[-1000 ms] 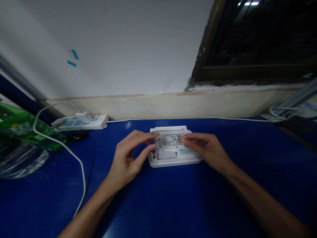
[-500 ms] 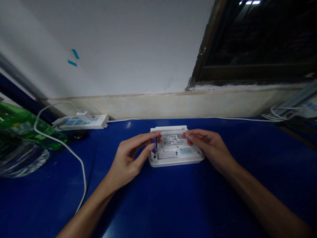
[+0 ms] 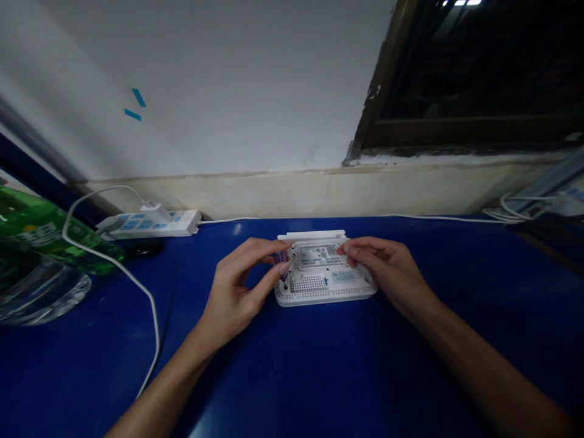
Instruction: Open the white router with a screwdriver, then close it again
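The left hand [image 3: 235, 292] is clamping a purple tool [image 3: 280, 258] between thumb and forefinger, and the tool is pointing down at the near left corner of a white device [image 3: 319, 286]. The device is lying flat on the tabletop [image 3: 292, 371], between the two hands. The right hand [image 3: 387, 267] is hovering at the device's right side; whether its fingertips are meeting, I cannot tell. A power strip [image 3: 182, 225] is lying well apart, leftward.
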`<state>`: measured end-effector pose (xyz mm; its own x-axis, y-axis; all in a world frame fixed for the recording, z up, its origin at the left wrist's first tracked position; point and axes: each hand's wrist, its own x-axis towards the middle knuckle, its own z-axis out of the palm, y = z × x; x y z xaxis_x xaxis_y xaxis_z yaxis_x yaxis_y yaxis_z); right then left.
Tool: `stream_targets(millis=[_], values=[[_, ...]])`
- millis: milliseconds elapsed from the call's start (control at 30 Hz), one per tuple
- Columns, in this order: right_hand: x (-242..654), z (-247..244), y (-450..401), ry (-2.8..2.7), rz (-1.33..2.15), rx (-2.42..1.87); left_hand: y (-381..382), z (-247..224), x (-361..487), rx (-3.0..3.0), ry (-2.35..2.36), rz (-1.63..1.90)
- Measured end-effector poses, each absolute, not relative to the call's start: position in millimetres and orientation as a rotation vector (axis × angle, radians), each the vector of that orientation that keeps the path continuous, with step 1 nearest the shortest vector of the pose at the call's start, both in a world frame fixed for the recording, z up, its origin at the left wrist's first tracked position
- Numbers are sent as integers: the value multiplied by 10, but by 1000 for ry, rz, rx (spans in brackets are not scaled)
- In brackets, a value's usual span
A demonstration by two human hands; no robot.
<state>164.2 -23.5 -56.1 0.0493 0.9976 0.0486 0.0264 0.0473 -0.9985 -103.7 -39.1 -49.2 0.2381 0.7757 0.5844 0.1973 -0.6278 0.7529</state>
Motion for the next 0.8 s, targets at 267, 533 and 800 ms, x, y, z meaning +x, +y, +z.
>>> stream_targets(millis=[267,533,800], values=[[1651,-552,-248,-1221,1128,-1215,-433,-437,-1076,2068,860,1307],[1642,-552,-227,-1208,1151,-1213,-382,-458,-1035,2042,840,1431],[1660,-582,-218,-1171,1154,-1205,-429,-384,-1083,2075,821,1317]])
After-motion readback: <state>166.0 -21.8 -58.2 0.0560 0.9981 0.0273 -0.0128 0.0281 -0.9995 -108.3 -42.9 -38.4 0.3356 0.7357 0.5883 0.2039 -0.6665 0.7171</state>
